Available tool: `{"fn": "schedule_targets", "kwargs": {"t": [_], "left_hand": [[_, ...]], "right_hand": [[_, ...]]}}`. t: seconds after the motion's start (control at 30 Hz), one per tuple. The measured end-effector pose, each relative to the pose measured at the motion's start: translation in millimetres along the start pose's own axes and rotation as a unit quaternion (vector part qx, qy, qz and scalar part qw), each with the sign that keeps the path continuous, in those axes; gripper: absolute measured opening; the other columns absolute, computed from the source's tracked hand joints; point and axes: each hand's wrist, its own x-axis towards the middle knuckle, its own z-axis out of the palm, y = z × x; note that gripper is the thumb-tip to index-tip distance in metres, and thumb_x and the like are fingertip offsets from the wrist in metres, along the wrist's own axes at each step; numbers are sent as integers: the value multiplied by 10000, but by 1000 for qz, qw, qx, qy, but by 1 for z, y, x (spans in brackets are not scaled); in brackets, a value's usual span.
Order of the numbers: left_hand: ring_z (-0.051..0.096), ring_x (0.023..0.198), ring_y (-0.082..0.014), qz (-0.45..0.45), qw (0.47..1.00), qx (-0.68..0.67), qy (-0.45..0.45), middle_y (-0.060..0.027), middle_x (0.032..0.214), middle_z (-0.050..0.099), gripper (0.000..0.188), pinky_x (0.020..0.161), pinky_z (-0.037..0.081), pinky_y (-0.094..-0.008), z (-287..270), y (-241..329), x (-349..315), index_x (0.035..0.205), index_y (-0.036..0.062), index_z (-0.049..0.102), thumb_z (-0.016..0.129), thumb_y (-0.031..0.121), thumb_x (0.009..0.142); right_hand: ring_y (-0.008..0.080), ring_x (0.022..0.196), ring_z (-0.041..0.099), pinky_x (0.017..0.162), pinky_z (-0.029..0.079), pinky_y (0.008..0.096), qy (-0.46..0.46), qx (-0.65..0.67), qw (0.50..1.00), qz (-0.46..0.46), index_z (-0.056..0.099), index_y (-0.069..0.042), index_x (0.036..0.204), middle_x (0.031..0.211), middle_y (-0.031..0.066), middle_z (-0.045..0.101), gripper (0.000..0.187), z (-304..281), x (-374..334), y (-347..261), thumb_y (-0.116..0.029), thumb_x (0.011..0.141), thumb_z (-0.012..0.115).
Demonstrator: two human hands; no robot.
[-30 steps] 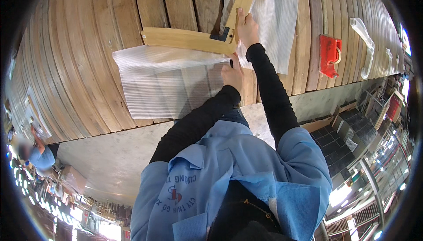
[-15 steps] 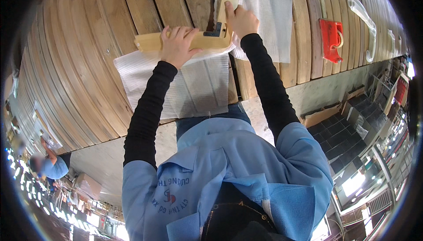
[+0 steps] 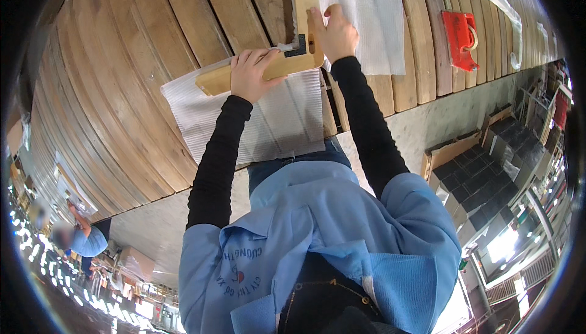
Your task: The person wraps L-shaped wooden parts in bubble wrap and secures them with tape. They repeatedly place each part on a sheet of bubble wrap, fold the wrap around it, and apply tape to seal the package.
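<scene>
An L-shaped pale wooden piece [image 3: 217,81] with a black metal corner bracket [image 3: 296,47] lies on the slatted bench. My left hand [image 3: 250,74] grips its shorter arm, fingers over the far edge and thumb along the near side. At the corner, my right hand [image 3: 339,35] holds the longer arm, thumb laid on the wood; some of its fingers are hidden. A white foam sheet [image 3: 262,120] spreads under the short arm and toward me. Beside the long arm lies another foam sheet [image 3: 372,22].
A red tape dispenser [image 3: 459,41] sits on the bench to the right, with a strip of clear plastic [image 3: 510,22] beyond it. Dark flat panels [image 3: 473,181] are stacked lower right. Far left, another person in blue [image 3: 88,241] works at the same bench.
The wooden piece has turned counterclockwise. Its short arm's left end has come toward me over the foam, both hands staying on it. The whole view has tilted slightly.
</scene>
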Motion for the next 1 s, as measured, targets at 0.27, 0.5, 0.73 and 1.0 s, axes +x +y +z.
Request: {"fn": "schedule_targets", "kwargs": {"t": [0.27, 0.5, 0.73, 1.0], "left_hand": [[480, 1268, -290, 6, 998, 25, -57, -54, 1315, 591, 711, 1095, 317, -511, -12, -2, 0, 1392, 207, 631, 812, 518, 779], [438, 1329, -351, -186, 974, -113, 61, -106, 1404, 501, 705, 1111, 294, -568, 15, 43, -236, 1414, 240, 591, 843, 436, 786], [548, 1164, -234, -100, 984, 23, -145, -12, 1229, 588, 463, 1001, 365, -489, -38, -23, -335, 1213, 296, 670, 832, 364, 785], [618, 1034, -254, 2, 992, -45, -114, -11, 1081, 658, 201, 895, 471, -443, -90, -49, -241, 1098, 172, 679, 716, 227, 909]], "right_hand": [[365, 731, 718, 662, 560, 454, -22, -22, 999, 8, 536, -37, 1092, 828, 151, 708, 594, 0, -32, -19, -598, 931, 647], [384, 1085, 599, 925, 477, 525, -183, 18, 930, -317, 547, -10, 1333, 1200, 200, 614, 620, -14, -179, 37, -419, 903, 727], [235, 1256, 573, 1110, 401, 476, -240, -39, 823, -514, 668, -234, 1192, 1213, 19, 648, 363, 6, -241, 91, -351, 861, 759], [294, 866, 669, 819, 517, 393, -192, 61, 937, -286, 694, -83, 1025, 872, 78, 683, 165, -83, -165, 38, -169, 893, 744]]}}
